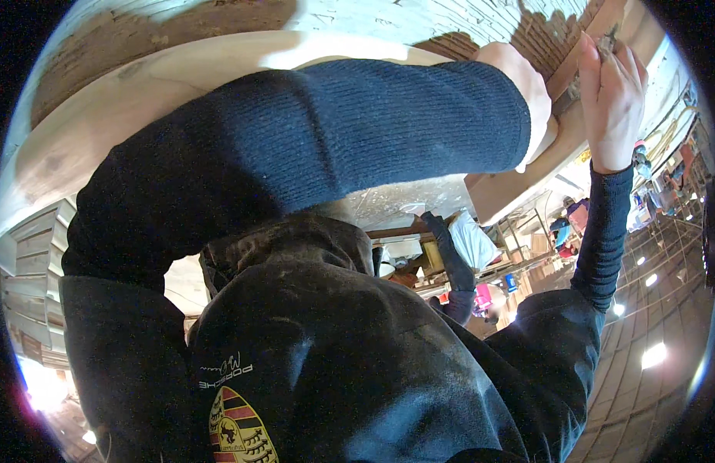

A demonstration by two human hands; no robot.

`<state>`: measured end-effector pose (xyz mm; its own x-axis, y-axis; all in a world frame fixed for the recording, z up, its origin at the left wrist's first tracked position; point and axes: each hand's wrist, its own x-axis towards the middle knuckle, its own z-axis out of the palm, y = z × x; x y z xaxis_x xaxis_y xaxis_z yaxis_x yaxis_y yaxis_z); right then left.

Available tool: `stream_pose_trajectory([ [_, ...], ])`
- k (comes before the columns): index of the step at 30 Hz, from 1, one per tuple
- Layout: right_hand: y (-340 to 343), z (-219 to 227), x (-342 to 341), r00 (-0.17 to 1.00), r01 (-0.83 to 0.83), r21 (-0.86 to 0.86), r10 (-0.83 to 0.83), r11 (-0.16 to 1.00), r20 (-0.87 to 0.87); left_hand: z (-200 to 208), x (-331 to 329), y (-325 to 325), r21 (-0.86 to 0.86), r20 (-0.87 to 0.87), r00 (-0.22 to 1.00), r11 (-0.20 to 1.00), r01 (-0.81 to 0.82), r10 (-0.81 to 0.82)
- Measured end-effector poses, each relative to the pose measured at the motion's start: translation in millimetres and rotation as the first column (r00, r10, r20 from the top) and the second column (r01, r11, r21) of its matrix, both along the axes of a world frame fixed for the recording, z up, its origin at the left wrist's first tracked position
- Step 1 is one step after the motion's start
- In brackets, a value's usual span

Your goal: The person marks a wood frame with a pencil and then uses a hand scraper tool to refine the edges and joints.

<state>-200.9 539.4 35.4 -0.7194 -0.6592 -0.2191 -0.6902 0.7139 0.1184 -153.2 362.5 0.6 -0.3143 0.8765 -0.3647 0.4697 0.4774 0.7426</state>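
The right hand (616,104) is nearly closed, and a small grey-brown wad (606,44) seems pinched between its fingers; the wad is near the top right, by a slanted wooden board (519,185); the left hand (521,85) bends over near that board, but its fingertips are hidden, so I cannot tell how far open it is or what it holds; it should help to pinch the wad gently and keep the left fingers clear; I count two hands, one wad, two long boards, counting the pale board (153,91), and one co-worker's sleeve (451,255).
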Motion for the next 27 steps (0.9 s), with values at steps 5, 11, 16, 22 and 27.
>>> stream_pose_trajectory([
  [5,-9,-1,1,1.0,0.006,-0.082,-0.007,0.997,-0.012,-5,5,-3,0.062,-0.046,0.996,0.996,-0.07,0.073],
  [11,-6,0,-2,1.0,0.013,0.015,-0.012,1.0,-0.004,-7,5,2,0.071,-0.046,0.997,0.995,-0.066,0.069],
  [16,1,-2,6,0.998,0.037,0.06,-0.04,0.998,0.047,-1,-3,0,0.01,0.034,0.999,1.0,0.014,-0.014],
  [22,3,2,24,0.952,0.298,-0.497,-0.293,0.815,0.089,-1,-2,-3,0.05,0.085,0.996,0.999,-0.006,0.002],
  [27,2,10,48,0.82,0.475,-0.676,-0.562,0.564,0.108,-6,-1,-5,0.146,-0.042,0.998,0.988,-0.044,0.051],
])
